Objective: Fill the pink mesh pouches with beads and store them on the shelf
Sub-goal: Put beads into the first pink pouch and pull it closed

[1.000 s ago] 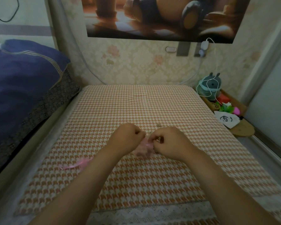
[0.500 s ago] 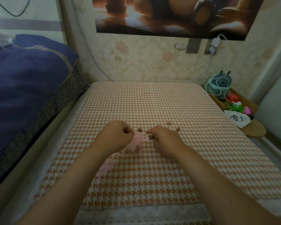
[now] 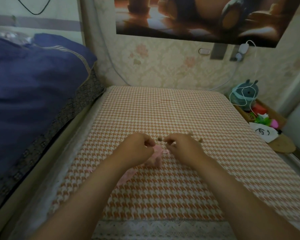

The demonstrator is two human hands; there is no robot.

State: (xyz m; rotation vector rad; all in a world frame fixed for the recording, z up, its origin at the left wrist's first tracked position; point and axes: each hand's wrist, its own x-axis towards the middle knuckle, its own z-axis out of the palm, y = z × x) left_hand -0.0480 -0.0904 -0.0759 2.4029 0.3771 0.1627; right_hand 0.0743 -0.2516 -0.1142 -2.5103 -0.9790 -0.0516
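A pink mesh pouch (image 3: 156, 157) lies on the orange houndstooth cloth (image 3: 163, 110) in the middle of the table. My left hand (image 3: 137, 149) pinches its top edge from the left. My right hand (image 3: 182, 146) pinches the pouch's thin pink drawstring on the right, and the string runs taut between the two hands. Small brown beads lie on the cloth just beyond my hands: one bead (image 3: 159, 139) between them and another bead (image 3: 200, 140) past my right hand. A second pink pouch (image 3: 126, 175) lies partly hidden under my left forearm.
A blue quilt (image 3: 33, 92) is piled on the bed to the left. At the right stands a low wooden shelf (image 3: 270, 111) with a grey plush toy (image 3: 245, 95), coloured items and a white cloth bag (image 3: 263, 133). A white cable hangs from the wall socket (image 3: 241, 51).
My hands have drawn slightly apart, stretching the pouch's drawstring between them. The camera has tilted and shifted, so the table sits lower and more to the right in view.
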